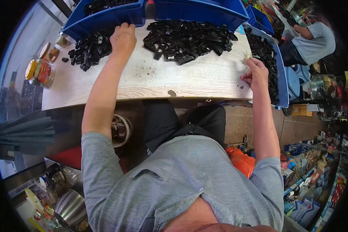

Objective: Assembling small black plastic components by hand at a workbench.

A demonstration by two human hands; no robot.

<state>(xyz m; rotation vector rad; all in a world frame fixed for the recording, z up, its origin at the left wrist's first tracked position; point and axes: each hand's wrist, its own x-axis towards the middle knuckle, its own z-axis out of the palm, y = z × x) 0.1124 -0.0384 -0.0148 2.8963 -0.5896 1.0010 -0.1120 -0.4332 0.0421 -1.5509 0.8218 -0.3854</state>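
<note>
Showing work seemingly partway: heap of small black plastic pieces [87, 53] at left and larger heap of elongated black plastic parts [185, 40] at centre, lying loose on white wood-grain table [197, 81], apparently left to handle; more black parts [263, 48] filling blue right-hand bin [283, 79], perhaps done. Reaching beside small heap with left hand [123, 40], bunching fingers, hiding tips and any hold. Narrowing thumb and forefinger of right hand [257, 73] near table's right edge; too blurred to tell whether holding anything.

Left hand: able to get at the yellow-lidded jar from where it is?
Probably yes: the small heap of black parts lies between the left hand and the jar, but looks low enough to pass over.
</note>
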